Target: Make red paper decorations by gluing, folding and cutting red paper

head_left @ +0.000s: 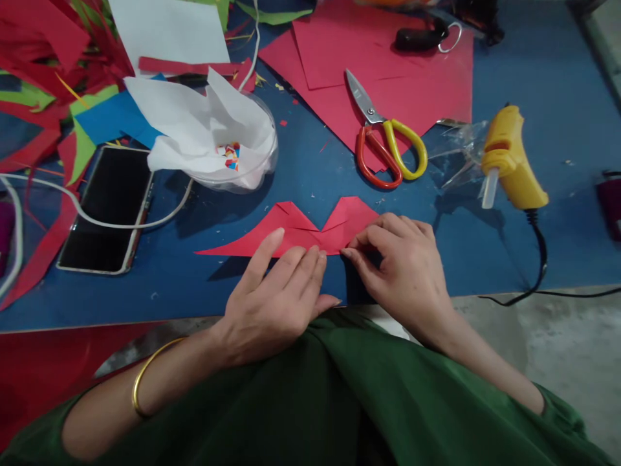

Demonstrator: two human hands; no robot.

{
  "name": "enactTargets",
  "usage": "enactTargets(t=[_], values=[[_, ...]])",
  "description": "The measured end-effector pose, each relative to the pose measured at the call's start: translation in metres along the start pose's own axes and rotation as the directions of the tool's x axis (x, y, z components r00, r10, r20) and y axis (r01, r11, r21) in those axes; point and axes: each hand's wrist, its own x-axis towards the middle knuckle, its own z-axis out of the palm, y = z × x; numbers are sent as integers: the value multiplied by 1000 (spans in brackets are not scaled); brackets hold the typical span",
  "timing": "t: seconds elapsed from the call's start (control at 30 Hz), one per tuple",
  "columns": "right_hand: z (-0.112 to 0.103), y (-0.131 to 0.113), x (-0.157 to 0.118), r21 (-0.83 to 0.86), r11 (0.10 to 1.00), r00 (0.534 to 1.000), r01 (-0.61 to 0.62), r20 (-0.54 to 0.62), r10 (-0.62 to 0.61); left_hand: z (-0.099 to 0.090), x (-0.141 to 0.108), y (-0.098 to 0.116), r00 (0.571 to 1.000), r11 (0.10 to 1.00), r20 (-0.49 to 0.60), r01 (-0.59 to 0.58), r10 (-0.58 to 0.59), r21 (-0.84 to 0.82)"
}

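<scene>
A folded red paper piece (295,226) lies near the front edge of the blue table, with two raised peaks, a notch between them and a long point at its left end. My left hand (279,298) rests flat over its lower edge, fingers stretched out, thumb apart. At the paper's lower right edge, my right hand (400,262) pinches the paper between thumb and index finger. The other fingers of that hand are curled, and they cover the paper's right end.
Scissors (371,116) lie on red sheets (330,58) beyond the paper. A yellow glue gun (514,158) with a black cord stands right. Leftward are a paper-lined bowl (264,162), a phone (109,210), a white cable (130,226) and paper scraps (43,39).
</scene>
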Motion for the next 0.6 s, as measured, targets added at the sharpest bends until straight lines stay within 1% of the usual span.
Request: enactTargets(t=[0.1, 0.27, 0.43, 0.6], values=[[0, -1, 1, -19, 1000, 1000, 7, 3, -7, 0, 4, 2, 1000, 1000, 18, 6, -7, 30], [-3, 5, 1, -1, 1000, 1000, -23, 0, 23, 1, 7, 4, 999, 998, 43, -31, 29, 57], [-13, 20, -2, 27, 996, 996, -85, 24, 84, 2, 7, 5, 999, 997, 33, -39, 37, 65], [-17, 24, -2, -17, 996, 995, -85, 41, 86, 3, 6, 6, 999, 997, 10, -41, 40, 70]])
